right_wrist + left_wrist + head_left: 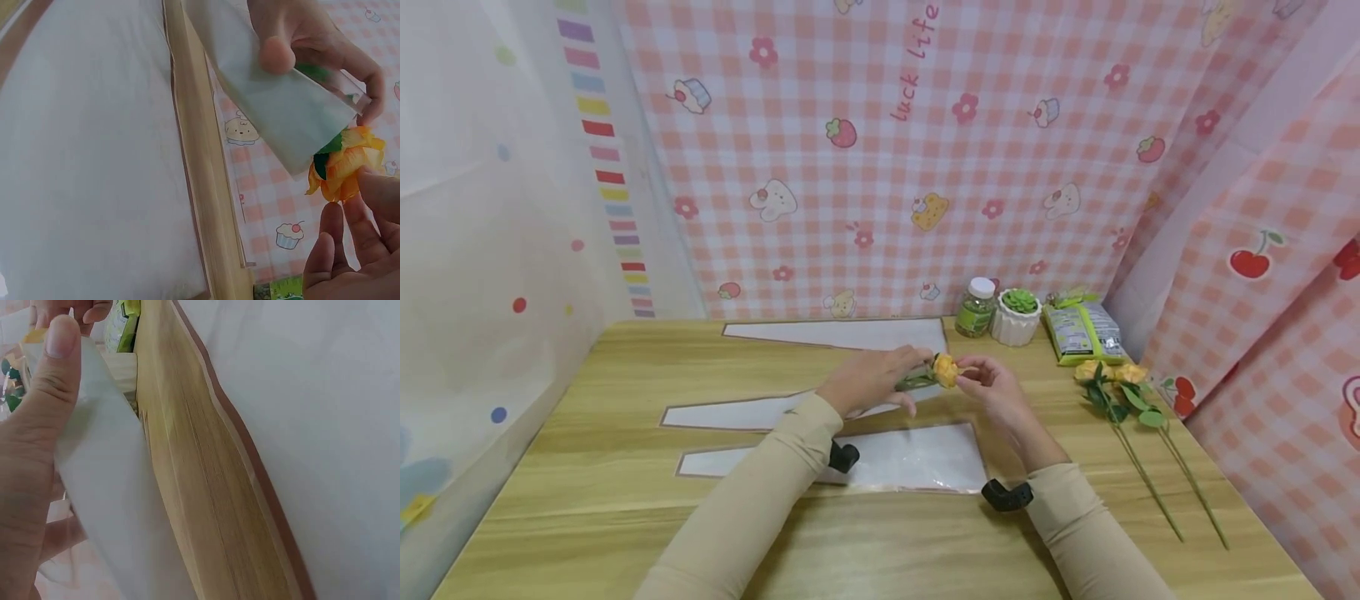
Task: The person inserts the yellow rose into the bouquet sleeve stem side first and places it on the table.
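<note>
My left hand [876, 377] grips a tapered flower sleeve [275, 119], white on one side and clear on the other. Its thumb lies across the white face in the left wrist view, while the other fingers are behind. From the sleeve's wide mouth pokes the yellow-orange bloom of an artificial rose [347, 165], with green leaves just inside. My right hand [1000, 396] pinches the bloom, thumb on the petals and fingertips under them. The rose's stem is hidden inside the sleeve. Below my hands, a white sleeve with a brown edge [917, 458] lies flat.
More white sleeves lie flat, one at the back [880, 333] and one in the middle [722, 413]. Along the back right stand a lidded jar [974, 308], a potted succulent [1017, 321] and a green-grey packet [1084, 331]. Two yellow roses [1112, 400] lie at the right.
</note>
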Available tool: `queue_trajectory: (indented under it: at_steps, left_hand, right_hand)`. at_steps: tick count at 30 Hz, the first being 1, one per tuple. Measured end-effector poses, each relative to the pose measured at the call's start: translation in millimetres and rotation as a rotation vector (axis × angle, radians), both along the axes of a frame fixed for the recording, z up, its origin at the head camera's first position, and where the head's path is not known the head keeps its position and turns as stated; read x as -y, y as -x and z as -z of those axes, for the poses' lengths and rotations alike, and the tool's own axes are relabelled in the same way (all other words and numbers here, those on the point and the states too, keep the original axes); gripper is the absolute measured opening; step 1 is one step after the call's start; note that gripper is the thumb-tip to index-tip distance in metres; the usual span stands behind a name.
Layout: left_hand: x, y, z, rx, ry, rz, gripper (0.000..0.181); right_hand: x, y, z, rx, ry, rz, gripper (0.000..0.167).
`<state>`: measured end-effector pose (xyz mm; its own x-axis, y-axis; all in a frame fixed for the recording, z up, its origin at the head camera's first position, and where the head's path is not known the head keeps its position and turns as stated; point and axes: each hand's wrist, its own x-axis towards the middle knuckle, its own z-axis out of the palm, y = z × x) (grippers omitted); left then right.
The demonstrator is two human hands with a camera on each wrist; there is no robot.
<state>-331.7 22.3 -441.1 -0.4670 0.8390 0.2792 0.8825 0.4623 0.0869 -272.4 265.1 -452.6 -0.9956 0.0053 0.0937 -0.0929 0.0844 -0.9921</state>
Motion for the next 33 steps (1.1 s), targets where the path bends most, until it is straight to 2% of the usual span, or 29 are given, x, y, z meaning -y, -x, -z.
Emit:
queue_trajectory:
  at_steps: [5, 11, 20, 22, 27, 33]
  left_hand:
    - [0.5, -0.6, -1.5, 0.012, -0.025, 0.010, 0.085]
    - [1.7, -3.7, -3.4, -0.004, -0.006, -0.013, 0.088]
    - [-5.2, -5.3, 1.0, -0.177, 0.031, -0.007, 0.093]
    - [-6.0, -5.7, 2.5, -0.179, 0.040, -0.005, 0.091]
    - [-7.4, -6.4, 4.3, -0.125, 0.040, 0.002, 0.086]
    - [-9.1, -5.9, 5.0, -0.156, 0.022, 0.049, 0.095]
  right_hand:
    - [8, -0.4, -1.2, 0.007, -0.038, 0.034, 0.021]
    - [18, -2.4, -2.8, 0.011, -0.086, 0.087, 0.011]
    - [23, -3.9, -2.7, 0.064, -0.059, 0.144, 0.015]
    - [22, -5.4, -3.3, 0.064, -0.085, 0.129, 0.013]
    - [19, -9.6, -4.0, 0.060, -0.118, 0.030, 0.016]
    - [20, -9.6, -3.9, 0.100, -0.125, 0.013, 0.023]
